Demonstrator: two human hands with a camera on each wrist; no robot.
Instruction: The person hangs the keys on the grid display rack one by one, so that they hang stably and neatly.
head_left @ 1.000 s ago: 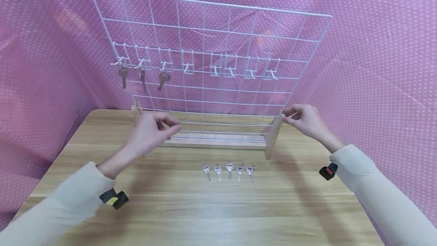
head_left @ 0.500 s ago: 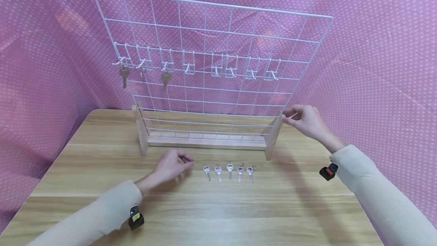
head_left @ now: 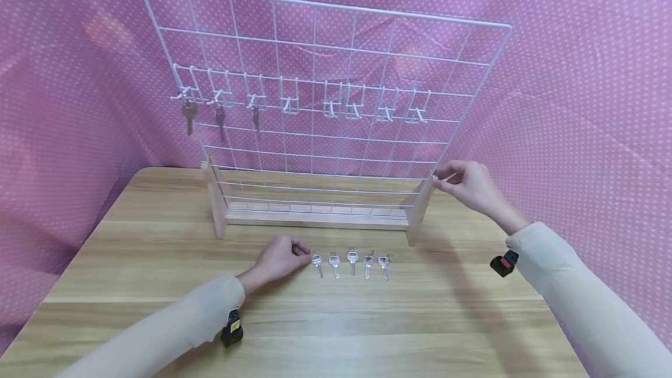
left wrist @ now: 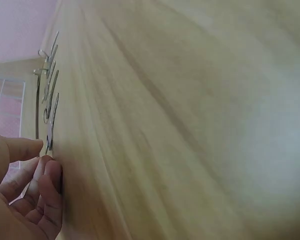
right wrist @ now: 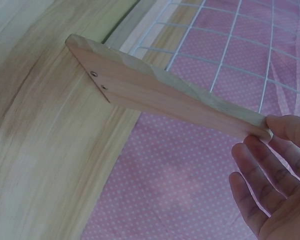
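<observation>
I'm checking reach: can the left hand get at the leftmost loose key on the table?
Likely yes: the left hand is right beside the leftmost loose key, its fingers close to it, with nothing visible between them.

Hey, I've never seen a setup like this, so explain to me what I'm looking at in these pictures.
There is no machine here, just a person working bare-handed. The wide view comes from a camera worn on the head, looking forward and down. The two close views come from small black cameras worn on the wrists, each watching its own side. A white wire rack stands on the wooden table. Three keys hang from its hooks, toward the left, and five loose keys lie in a row in front of it. The right hand pinches the top of the rack's wooden end piece. The left hand is right at the leftmost loose key; whether it grips it, I can't tell.
</observation>
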